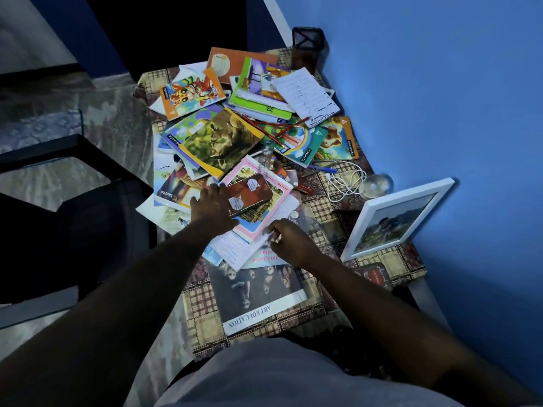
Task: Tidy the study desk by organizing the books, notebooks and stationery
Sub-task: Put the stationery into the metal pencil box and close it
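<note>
A small desk with a checked cloth [323, 230] is heaped with overlapping notebooks and books. My left hand [210, 205] lies flat, fingers spread, on the left edge of a pink-bordered notebook [264, 212]; a brown patterned case [249, 193] rests on that notebook. My right hand [289, 240] pinches the corner of a transparent ruler or plastic sheet [305, 223] beside the notebook's lower right edge. A lion-cover notebook [223, 141], a giraffe-cover notebook [192, 94] and several red pencils [273, 127] lie farther back. An "Art Education" book [258, 295] sits near me.
A white picture frame [393, 218] leans against the blue wall at the right. A white cable [346, 180] and a glass ball [377, 185] lie beside it. A dark mesh pen holder [307, 44] stands at the far corner. A dark chair [73, 201] stands left of the desk.
</note>
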Motion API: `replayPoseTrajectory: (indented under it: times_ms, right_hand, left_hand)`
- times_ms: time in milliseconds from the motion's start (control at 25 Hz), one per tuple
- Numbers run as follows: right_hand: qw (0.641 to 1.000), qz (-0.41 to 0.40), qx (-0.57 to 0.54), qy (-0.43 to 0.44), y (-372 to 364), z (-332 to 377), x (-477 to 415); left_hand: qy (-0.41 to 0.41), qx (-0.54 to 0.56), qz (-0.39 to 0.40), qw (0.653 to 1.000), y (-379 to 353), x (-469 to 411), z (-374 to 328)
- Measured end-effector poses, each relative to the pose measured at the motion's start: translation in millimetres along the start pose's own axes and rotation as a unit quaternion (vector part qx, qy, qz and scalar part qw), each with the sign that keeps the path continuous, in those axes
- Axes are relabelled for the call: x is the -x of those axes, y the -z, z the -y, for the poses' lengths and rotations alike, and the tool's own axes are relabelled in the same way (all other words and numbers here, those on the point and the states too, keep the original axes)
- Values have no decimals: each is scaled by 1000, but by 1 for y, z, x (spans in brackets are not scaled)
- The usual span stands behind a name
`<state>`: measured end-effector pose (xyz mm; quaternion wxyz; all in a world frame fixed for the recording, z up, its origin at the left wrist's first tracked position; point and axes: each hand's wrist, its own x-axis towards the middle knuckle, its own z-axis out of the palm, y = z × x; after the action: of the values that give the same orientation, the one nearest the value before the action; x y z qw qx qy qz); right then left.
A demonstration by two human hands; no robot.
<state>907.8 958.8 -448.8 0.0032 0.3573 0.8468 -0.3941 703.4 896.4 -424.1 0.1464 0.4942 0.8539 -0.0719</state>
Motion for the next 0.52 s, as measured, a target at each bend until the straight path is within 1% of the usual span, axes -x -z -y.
replayPoseTrajectory:
  times_ms: [120,200,240,360,440,520]
  right_hand:
    - [1000,-8,11,-21,-1,-12,6]
    - [999,-30,28,-22,-4,-17,8]
    - [997,-48,52,-11,-5,-16,10]
    - [987,-89,125,38,-8,-3,17]
    - [982,-58,170,59,-12,12,26]
    - [967,4,245,71,-25,22,38]
  left_hand:
    - [-18,44,-22,999,6,-9,5]
    - [-31,82,-41,995,5,-5,10]
    - [-52,88,-48,994,1,-1,13]
    - [-153,116,-61,980,-22,28,15]
    - [-189,132,-69,971,-33,60,14]
    - [-214,118,-70,967,-43,89,15]
